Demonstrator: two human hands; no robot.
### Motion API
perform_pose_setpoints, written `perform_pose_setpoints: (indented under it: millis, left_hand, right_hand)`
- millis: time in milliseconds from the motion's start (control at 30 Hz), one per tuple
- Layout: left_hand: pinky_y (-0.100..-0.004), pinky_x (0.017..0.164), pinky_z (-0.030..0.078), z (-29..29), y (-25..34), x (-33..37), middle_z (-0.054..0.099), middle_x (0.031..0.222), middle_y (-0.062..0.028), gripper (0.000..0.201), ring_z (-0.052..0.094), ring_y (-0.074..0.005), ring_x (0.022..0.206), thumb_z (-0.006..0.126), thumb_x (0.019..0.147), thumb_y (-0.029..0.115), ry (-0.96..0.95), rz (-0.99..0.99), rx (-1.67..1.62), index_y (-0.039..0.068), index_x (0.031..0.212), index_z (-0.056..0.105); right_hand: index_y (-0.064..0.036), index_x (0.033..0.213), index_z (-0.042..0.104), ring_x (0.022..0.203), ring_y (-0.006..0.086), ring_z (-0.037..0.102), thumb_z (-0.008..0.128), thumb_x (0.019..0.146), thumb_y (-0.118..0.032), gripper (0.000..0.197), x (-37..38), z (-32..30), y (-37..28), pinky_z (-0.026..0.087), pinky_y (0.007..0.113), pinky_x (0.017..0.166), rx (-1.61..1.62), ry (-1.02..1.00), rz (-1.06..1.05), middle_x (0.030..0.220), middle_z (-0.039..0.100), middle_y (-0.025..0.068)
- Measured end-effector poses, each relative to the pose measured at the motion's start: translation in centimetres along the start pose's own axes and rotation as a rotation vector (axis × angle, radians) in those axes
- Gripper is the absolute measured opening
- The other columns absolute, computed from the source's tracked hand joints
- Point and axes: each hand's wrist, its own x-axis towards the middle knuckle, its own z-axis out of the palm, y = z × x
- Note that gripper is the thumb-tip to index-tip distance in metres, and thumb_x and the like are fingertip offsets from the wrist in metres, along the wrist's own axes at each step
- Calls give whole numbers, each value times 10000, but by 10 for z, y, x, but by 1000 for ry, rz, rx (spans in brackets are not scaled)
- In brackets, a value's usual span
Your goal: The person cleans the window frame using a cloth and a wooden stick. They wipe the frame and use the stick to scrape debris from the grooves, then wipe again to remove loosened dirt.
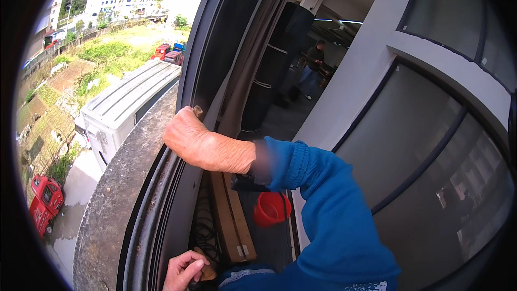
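Two bare hands are positioned along a dark window frame (196, 70) at the left-centre of the scene; its tall upright has straight, ridged edges. The right hand (186, 136) is raised at the lower end of this upright, fingers curled inward and mostly hidden. One small, rough brown piece (198, 111) shows at its far side; whether the fingers grip it cannot be told. The left hand (186, 270) is at the near edge, beside the window track (146, 226), with thumb and fingers bent and close together; what they hold, if anything, cannot be told.

The window track is long, narrow and grooved. Left of it runs a curved ledge (107, 205) of coarse, stained grey concrete. A blue sleeve (336, 205) of soft cloth with a gathered cuff covers the right arm.

Right of the track, below the arm, are thin black coils (203, 229), a long cardboard box (231, 218) and a round red bucket (269, 210). Farther right stand a smooth white pillar (350, 70) and a dark, glossy glass panel (409, 145). A person (314, 63) stands at the far side indoors.

Outside, left, are a ribbed white truck body (129, 97) and a small red truck (46, 202).
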Motion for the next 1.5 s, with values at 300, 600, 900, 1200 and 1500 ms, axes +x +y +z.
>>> perform_pose_setpoints:
  millis: [300, 600, 900, 1200, 1500]
  left_hand:
    - [-244, 605, 419, -12, -13, 6, 578, 703, -84, 237, 519, -134, 622, 553, 913, 201, -16, -11, 46, -29, 915, 609]
    - [-184, 501, 327, -25, -35, 13, 504, 626, 40, 204, 428, -20, 558, 606, 899, 201, 54, 22, 109, -1, 900, 633]
    - [-181, 495, 312, -29, -38, 14, 464, 607, 58, 263, 402, -18, 546, 598, 912, 301, 47, -13, 139, 40, 912, 624]
    - [-180, 492, 301, -32, -42, 18, 454, 595, 61, 228, 398, -16, 538, 622, 898, 278, 76, -6, 126, 51, 918, 611]
    - [-167, 474, 310, 5, 0, 2, 540, 694, 40, 128, 434, -8, 527, 668, 825, 63, 289, 234, -71, 33, 930, 600]
  right_hand:
    - [-136, 683, 676, 594, 179, 557, 692, 608, -183, 90, 20, 27, -44, 324, 359, 451, 52, -188, -14, 614, 566, -30]
    - [-79, 674, 678, 717, 201, 662, 680, 651, -134, 60, -27, -2, 8, 497, 327, 600, 250, 70, 17, 663, 643, 66]
    - [-60, 683, 646, 683, 218, 655, 634, 663, -154, 97, -5, 6, -20, 499, 322, 579, 130, -69, -148, 670, 623, 86]
    - [-43, 718, 619, 692, 242, 651, 626, 682, -116, 82, -21, 0, -5, 519, 337, 596, 227, 70, -124, 698, 614, 117]
    - [-70, 1200, 588, 897, 210, 666, 706, 808, -343, 493, -116, 57, -28, 520, 303, 791, 1633, -105, 33, 994, 676, 129]
